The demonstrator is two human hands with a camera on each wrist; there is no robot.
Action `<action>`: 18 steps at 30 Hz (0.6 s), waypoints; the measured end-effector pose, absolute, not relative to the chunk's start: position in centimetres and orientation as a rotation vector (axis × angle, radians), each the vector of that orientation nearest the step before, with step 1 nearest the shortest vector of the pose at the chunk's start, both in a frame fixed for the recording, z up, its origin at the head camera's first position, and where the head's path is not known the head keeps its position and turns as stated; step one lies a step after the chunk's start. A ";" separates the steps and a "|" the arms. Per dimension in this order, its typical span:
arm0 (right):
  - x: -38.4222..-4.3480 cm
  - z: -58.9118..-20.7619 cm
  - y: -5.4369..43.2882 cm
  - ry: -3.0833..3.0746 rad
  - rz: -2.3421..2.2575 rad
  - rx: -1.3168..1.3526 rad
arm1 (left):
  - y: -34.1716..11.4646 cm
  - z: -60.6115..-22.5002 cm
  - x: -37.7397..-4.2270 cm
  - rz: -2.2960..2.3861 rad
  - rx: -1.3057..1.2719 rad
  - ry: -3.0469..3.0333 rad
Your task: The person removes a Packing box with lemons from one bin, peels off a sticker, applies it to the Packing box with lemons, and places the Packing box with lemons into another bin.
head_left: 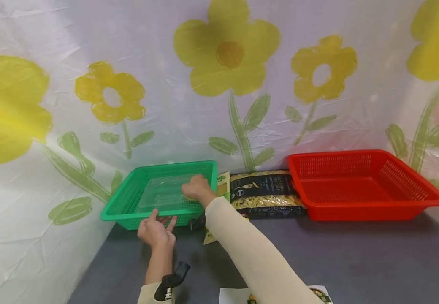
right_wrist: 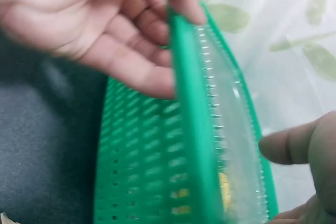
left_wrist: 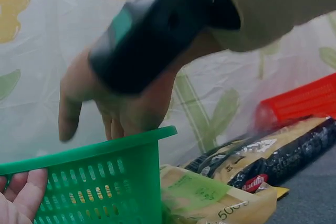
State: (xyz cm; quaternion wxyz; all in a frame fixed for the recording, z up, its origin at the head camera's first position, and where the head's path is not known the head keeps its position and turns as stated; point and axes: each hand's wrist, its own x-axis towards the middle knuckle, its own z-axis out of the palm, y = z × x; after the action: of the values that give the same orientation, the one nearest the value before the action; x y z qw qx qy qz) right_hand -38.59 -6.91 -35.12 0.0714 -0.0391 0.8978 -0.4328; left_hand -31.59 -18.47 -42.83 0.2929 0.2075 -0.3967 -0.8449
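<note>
A green plastic basket (head_left: 128,217) stands at the left, with a clear plastic container (head_left: 155,192) inside it. My left hand (head_left: 156,232) grips the near rim, its thumb over the edge and other fingers against the slotted outer wall, as the right wrist view shows. Over the basket's right end, my right hand (head_left: 198,188) reaches down inside. Its thumb (left_wrist: 70,119) points down, spread from the other fingers, whose tips the rim hides. Below that hand, a yellow thing (right_wrist: 224,192) shows in part inside the basket and through its slots.
Right of the green basket lie a pale paper-like packet (left_wrist: 226,198) and a black-and-gold pasta bag (head_left: 265,194). Farther right is a red plastic basket (head_left: 364,211). A white printed sheet (head_left: 231,295) lies at the table's front, partly under the right sleeve. A flowered curtain (head_left: 166,126) hangs behind.
</note>
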 end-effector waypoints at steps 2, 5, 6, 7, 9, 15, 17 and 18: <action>-38.6 -35.6 -7.6 2.768 -1.232 -0.103 | -18.6 -42.7 -31.5 -2.265 0.555 -1.054; -38.5 -36.2 -8.3 2.866 -1.148 -0.073 | -18.6 -42.5 -31.4 -2.286 0.561 -1.053; -38.5 -36.3 -8.5 2.888 -1.138 -0.062 | -18.5 -42.5 -31.4 -2.292 0.565 -1.053; -38.5 -36.5 -8.6 2.890 -1.151 -0.046 | -18.5 -42.5 -31.4 -2.291 0.568 -1.060; -38.5 -36.8 -8.7 2.897 -1.191 -0.030 | -18.4 -42.4 -31.4 -2.293 0.572 -1.076; -38.7 -37.3 -8.4 2.879 -1.300 -0.035 | -18.5 -42.2 -31.2 -2.305 0.586 -1.123; -38.9 -37.3 -8.2 2.867 -1.339 -0.073 | -18.5 -42.1 -31.2 -2.298 0.595 -1.121; -39.0 -37.3 -8.1 2.848 -1.380 -0.090 | -18.5 -42.1 -31.2 -2.293 0.597 -1.120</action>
State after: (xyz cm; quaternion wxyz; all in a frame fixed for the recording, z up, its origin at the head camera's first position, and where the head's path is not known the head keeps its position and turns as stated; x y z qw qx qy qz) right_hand -39.04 -8.07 -37.26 -0.0124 -0.0283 0.8995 -0.4358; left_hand -31.22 -18.55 -42.11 0.2574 0.2201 -0.4131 -0.8454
